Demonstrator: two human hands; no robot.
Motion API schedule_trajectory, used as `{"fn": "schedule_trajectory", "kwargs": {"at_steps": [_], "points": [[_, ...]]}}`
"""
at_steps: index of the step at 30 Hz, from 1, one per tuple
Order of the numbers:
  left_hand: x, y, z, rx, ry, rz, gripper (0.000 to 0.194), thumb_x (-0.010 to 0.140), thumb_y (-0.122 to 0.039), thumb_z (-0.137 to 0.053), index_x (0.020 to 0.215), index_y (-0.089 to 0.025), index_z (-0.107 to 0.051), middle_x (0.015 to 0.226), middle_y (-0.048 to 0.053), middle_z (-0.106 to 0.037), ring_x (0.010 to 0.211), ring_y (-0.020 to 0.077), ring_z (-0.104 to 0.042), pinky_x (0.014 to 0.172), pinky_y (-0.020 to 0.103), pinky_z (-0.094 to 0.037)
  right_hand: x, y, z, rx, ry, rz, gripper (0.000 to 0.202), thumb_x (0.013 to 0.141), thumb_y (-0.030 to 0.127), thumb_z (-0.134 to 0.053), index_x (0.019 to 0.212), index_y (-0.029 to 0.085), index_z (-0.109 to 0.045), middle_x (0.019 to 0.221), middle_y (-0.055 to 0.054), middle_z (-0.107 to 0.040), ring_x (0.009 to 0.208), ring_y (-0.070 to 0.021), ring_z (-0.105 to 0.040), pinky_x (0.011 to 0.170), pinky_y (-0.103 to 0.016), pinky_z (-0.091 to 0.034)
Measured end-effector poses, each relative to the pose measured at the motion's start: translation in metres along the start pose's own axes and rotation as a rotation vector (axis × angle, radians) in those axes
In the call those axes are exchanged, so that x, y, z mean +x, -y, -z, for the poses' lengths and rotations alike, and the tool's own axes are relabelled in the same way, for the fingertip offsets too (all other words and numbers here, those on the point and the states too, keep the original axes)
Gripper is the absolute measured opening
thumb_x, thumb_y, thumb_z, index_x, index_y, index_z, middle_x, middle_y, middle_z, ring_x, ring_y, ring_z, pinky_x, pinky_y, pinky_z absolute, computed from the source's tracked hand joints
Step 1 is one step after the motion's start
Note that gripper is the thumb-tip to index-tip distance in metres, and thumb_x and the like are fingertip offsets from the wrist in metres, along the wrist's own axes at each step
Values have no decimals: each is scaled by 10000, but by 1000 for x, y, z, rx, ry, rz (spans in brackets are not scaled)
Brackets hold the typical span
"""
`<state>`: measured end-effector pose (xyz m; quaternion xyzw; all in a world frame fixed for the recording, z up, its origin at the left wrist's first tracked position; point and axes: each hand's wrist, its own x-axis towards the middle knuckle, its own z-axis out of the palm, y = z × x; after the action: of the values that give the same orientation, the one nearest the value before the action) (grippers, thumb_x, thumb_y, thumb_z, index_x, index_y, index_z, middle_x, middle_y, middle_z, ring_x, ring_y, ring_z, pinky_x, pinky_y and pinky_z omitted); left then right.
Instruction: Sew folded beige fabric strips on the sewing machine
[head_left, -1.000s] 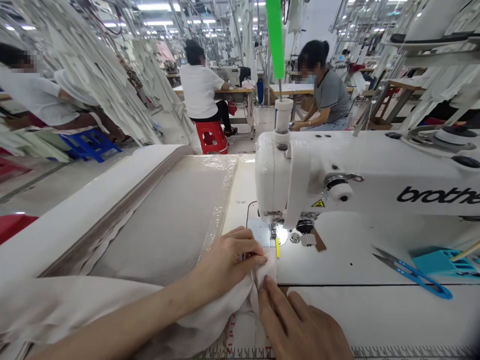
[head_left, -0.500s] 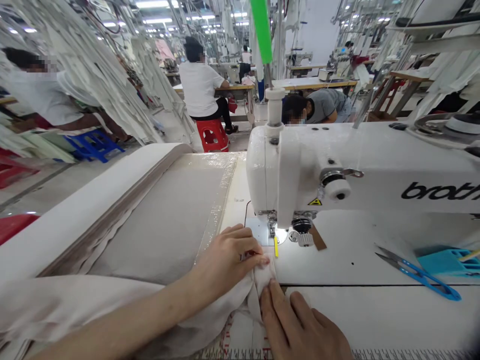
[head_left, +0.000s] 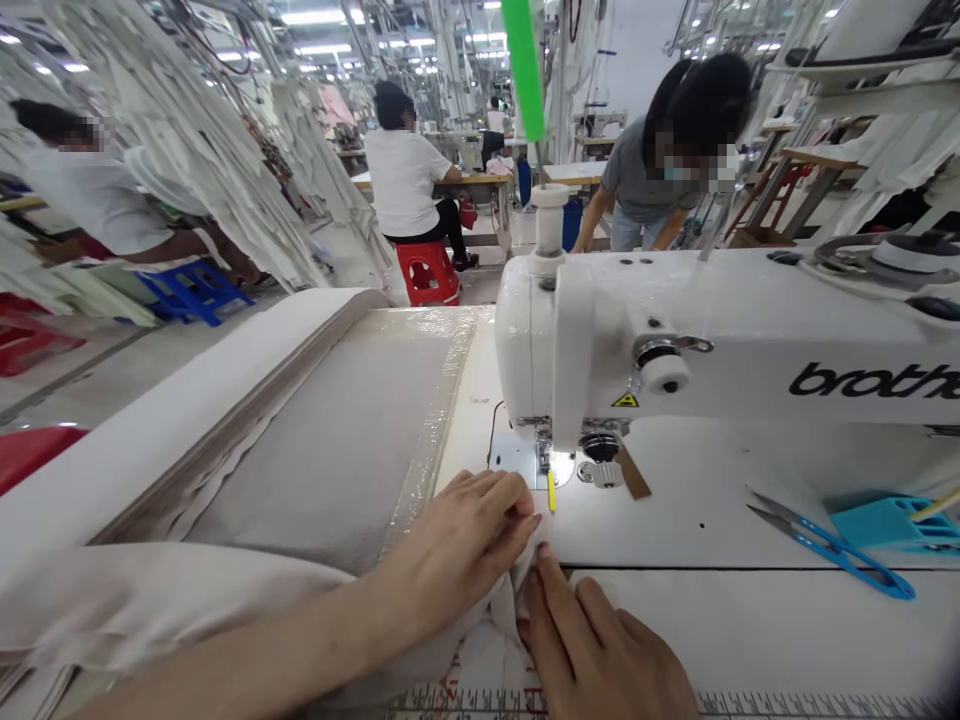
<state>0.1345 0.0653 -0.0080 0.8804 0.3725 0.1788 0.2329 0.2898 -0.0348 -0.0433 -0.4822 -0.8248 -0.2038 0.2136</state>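
A pale fabric piece [head_left: 526, 572] lies in front of the needle area of the white sewing machine [head_left: 675, 330]. My left hand [head_left: 469, 530] pinches its upper edge between thumb and fingers, just left of a yellow strip [head_left: 552, 492]. Close by on the right, my right hand [head_left: 600, 640] has its index finger and thumb closed on the same fabric. The cloth spreads left under my left forearm as a loose pale fold [head_left: 172, 600]. The presser foot [head_left: 544, 458] is just beyond my left fingertips.
Blue scissors [head_left: 832, 545] and a turquoise holder [head_left: 885, 522] lie at the right. A printed ruler [head_left: 780, 704] runs along the front edge. Stacked fabric [head_left: 322, 430] lies at left. Beyond the machine a person [head_left: 645, 180] bends forward; others sit on stools.
My left hand has shifted slightly toward the needle, its fingers more curled over the fabric. The person behind the machine has risen from a low crouch.
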Motion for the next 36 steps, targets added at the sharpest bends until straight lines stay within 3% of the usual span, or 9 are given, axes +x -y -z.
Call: {"fn": "schedule_trajectory", "kwargs": {"at_steps": [3, 7, 12, 18, 21, 25, 29, 33, 36], "points": [[0, 1, 0, -39, -63, -45, 142, 910, -143, -482, 787, -204, -519, 724, -39, -656, 650, 133, -596, 692, 285, -454, -2, 0, -2, -3, 34, 17, 342, 781, 139, -478, 1061, 99, -669, 1116, -111, -735, 770, -190, -631, 480, -258, -446], [3, 4, -1, -95, -108, 26, 82, 853, -137, -534, 846, -219, -538, 734, -43, -673, 674, 138, -626, 681, 275, -458, -4, 0, -4, -12, 37, 33, 347, 773, 128, -497, 1074, 86, -666, 1112, -115, -736, 757, -188, -629, 469, -265, -446], [5, 4, 3, -191, -77, 152, 67, 823, -167, -556, 837, -228, -532, 703, -47, -659, 661, 142, -616, 637, 259, -446, -2, 2, -3, -63, 20, 59, 327, 787, 88, -498, 1060, 90, -678, 1087, -126, -744, 701, -178, -631, 434, -273, -411], [8, 4, 7, -352, 21, 359, 113, 755, -172, -635, 765, -206, -528, 665, -44, -642, 622, 131, -586, 573, 233, -411, 2, 5, 4, -135, -2, 101, 210, 892, 132, -517, 989, 81, -697, 995, -127, -766, 649, -158, -627, 435, -274, -390], [15, 11, 10, -433, 44, 420, 144, 723, -178, -682, 786, -207, -557, 638, -54, -641, 602, 131, -581, 554, 225, -406, 15, 3, 5, -154, -14, 148, 235, 867, 75, -479, 946, 54, -699, 923, -155, -770, 550, -150, -602, 405, -276, -375], [28, 22, 17, -385, 55, 431, 105, 733, -236, -694, 786, -203, -610, 665, -36, -672, 616, 146, -589, 568, 244, -412, 34, -4, 2, -155, -13, 179, 324, 783, 32, -430, 952, 20, -707, 929, -215, -754, 451, -171, -579, 379, -287, -401], [34, 28, 18, -248, 48, 390, 44, 757, -231, -660, 785, -209, -635, 683, -28, -682, 647, 158, -604, 583, 257, -411, 37, -10, -5, -196, 22, 256, 310, 829, 59, -448, 1005, 3, -697, 971, -247, -738, 434, -158, -574, 384, -269, -419], [38, 35, 11, -314, -10, 375, 90, 731, -267, -687, 772, -209, -631, 706, -23, -685, 654, 163, -622, 576, 258, -435, 32, -13, -14, -231, 8, 253, 259, 874, 103, -493, 1009, 6, -692, 971, -257, -735, 426, -130, -554, 383, -250, -398], [47, 40, 10, -291, 28, 377, 108, 711, -290, -693, 744, -205, -635, 667, -21, -673, 626, 177, -621, 565, 278, -434, 35, -14, -17, -247, -2, 231, 240, 889, 151, -546, 1002, 1, -696, 968, -265, -733, 427, -122, -548, 390, -251, -387]]}}
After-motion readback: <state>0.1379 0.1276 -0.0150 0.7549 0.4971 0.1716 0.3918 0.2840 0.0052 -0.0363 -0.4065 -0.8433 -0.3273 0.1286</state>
